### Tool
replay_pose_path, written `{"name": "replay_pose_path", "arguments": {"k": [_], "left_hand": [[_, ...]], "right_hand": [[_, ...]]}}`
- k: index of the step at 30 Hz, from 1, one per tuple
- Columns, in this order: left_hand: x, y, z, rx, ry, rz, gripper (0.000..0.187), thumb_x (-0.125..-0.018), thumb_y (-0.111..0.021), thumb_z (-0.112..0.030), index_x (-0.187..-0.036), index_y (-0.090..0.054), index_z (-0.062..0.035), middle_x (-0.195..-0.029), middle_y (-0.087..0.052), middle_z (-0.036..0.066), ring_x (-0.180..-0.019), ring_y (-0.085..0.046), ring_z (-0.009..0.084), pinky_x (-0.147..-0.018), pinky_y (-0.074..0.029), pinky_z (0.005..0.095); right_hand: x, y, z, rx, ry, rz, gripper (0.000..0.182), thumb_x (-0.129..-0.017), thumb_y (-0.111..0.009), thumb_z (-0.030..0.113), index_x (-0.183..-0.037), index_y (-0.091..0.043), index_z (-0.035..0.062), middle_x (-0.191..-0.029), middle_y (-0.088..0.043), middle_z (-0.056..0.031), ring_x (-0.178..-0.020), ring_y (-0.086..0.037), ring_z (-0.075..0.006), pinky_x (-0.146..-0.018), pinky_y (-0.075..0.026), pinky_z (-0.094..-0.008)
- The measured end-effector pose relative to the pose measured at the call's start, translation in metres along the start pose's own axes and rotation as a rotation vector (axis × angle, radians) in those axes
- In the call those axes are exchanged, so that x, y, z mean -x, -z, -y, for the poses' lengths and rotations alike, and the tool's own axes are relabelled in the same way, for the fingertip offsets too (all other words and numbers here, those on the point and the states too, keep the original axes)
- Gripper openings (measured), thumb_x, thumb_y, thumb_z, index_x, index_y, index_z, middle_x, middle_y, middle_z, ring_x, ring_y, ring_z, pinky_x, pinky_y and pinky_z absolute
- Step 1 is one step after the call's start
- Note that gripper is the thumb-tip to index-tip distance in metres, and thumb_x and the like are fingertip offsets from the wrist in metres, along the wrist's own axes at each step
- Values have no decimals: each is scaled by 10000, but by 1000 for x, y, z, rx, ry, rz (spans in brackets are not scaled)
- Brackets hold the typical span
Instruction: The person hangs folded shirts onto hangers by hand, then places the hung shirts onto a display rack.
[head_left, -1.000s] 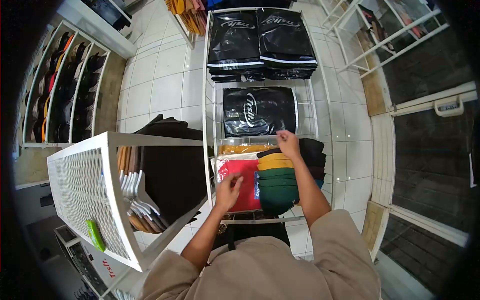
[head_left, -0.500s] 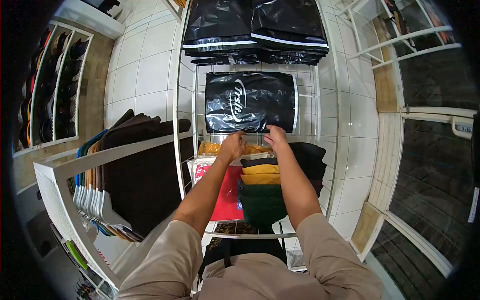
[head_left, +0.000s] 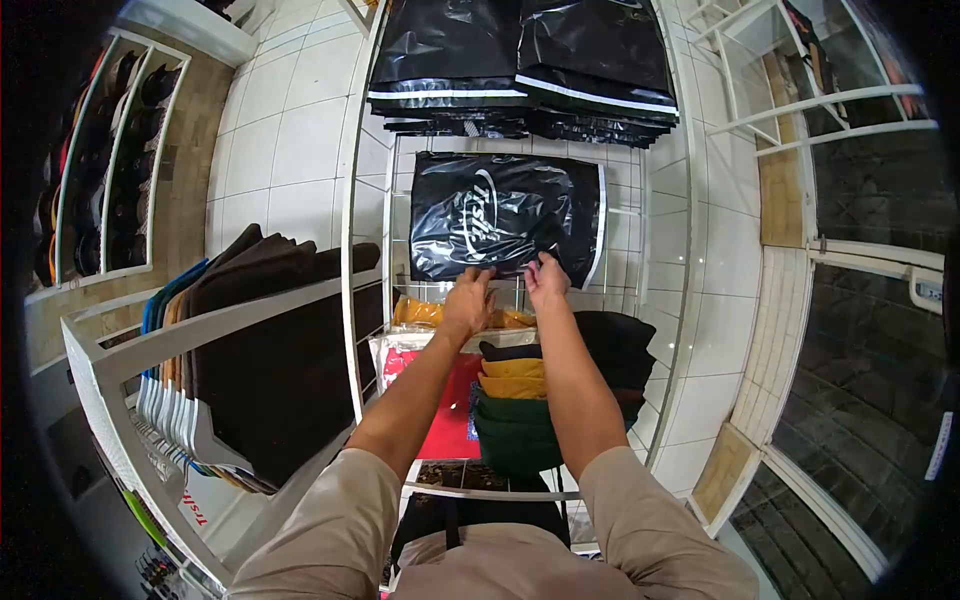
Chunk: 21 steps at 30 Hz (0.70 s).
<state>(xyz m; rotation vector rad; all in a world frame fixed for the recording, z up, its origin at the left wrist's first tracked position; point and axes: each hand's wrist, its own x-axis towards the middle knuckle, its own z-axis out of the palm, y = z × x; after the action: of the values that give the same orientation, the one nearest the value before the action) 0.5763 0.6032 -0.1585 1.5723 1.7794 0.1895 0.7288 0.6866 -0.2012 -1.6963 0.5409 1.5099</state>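
Observation:
A black plastic bag with white lettering lies flat on the wire rack, its white-striped edge toward the right. My left hand is at the bag's near edge, its fingers bent and closed over the plastic. Just to the right, my right hand pinches the same edge between thumb and fingers, where the plastic is creased and slightly raised. The undersides of the fingers are hidden. Below my hands are a yellow-orange packed item, a red packed item and folded green garments.
Stacks of black plastic bags fill the rack's far end. White rack rails border both sides. Dark garments on hangers hang at the left, with a cap display beyond. A glass door stands at the right.
The near edge by my right hand is now creased and gripped. My right hand has shifted slightly in over the plastic. The whole view has tilted a little.

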Motion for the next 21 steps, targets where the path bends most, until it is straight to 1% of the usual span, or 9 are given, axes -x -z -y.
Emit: {"name": "replay_pose_path", "arguments": {"k": [4,6,7,10,12,14,16,20,21], "left_hand": [[-6,13,-12,-200,-45,-148,723,-858,-743,-182,-1510,-439,-108,-1408,-494,213,-1254,-503,395,-1046,-445,462],[-14,11,-1,-416,-146,-419,824,-814,-765,-169,-1546,-389,-117,-1411,-470,223,-1277,-479,387,-1040,-439,460],[-12,23,-11,-352,-158,-492,773,-733,-713,-40,-1473,-499,-114,-1343,-553,172,-1237,-520,356,-1050,-417,450],[-10,58,-23,-122,-198,-423,624,-743,-670,-7,-1356,-601,-98,-1253,-611,125,-1181,-556,333,-1031,-426,443],[-5,81,-41,-97,-280,-554,509,-731,-637,17,-1228,-658,-87,-1133,-651,109,-1055,-611,339,-943,-481,442],[7,110,-65,-21,-257,-531,492,-725,-621,27,-1203,-651,-86,-1063,-650,139,-945,-628,375,-829,-523,450],[27,143,-90,-37,-285,-572,494,-721,-610,32,-1197,-649,-96,-999,-657,150,-864,-639,394,-744,-532,467],[82,213,-138,126,-341,-623,445,-773,-565,49,-1193,-645,-75,-1053,-694,198,-960,-668,424,-804,-539,474],[103,227,-145,154,-301,-624,441,-775,-556,57,-1190,-643,-65,-1040,-694,209,-956,-667,433,-812,-538,470]], "right_hand": [[41,-12,-2,216,263,46,201,-892,-742,123,-1049,-633,64,-881,-630,-44,-713,-626,-141,-537,-488,-275],[67,-18,0,231,453,92,240,-880,-768,144,-1057,-633,57,-851,-618,-27,-673,-580,-131,-563,-477,-266],[92,-17,7,249,463,169,253,-890,-773,155,-1062,-629,38,-888,-618,-31,-720,-564,-122,-597,-455,-259],[97,-13,7,222,679,319,237,-918,-754,153,-1081,-629,36,-902,-613,-36,-780,-559,-114,-636,-442,-260],[112,-9,18,315,804,327,295,-950,-727,155,-1191,-595,46,-934,-617,-40,-813,-564,-113,-675,-444,-251],[168,-1,38,314,1025,510,479,-976,-696,160,-1394,-485,63,-1069,-618,-75,-851,-573,-128,-694,-457,-249],[202,12,50,283,1183,608,685,-1004,-626,129,-1580,-256,86,-1308,-527,-153,-962,-576,-155,-736,-481,-273],[221,55,62,409,1469,366,680,-984,-599,71,-1573,-260,76,-1373,-499,-182,-1008,-588,-189,-829,-498,-321],[228,59,64,377,1435,358,610,-987,-626,132,-1528,-354,59,-1310,-556,-173,-979,-603,-196,-823,-495,-320]]}}
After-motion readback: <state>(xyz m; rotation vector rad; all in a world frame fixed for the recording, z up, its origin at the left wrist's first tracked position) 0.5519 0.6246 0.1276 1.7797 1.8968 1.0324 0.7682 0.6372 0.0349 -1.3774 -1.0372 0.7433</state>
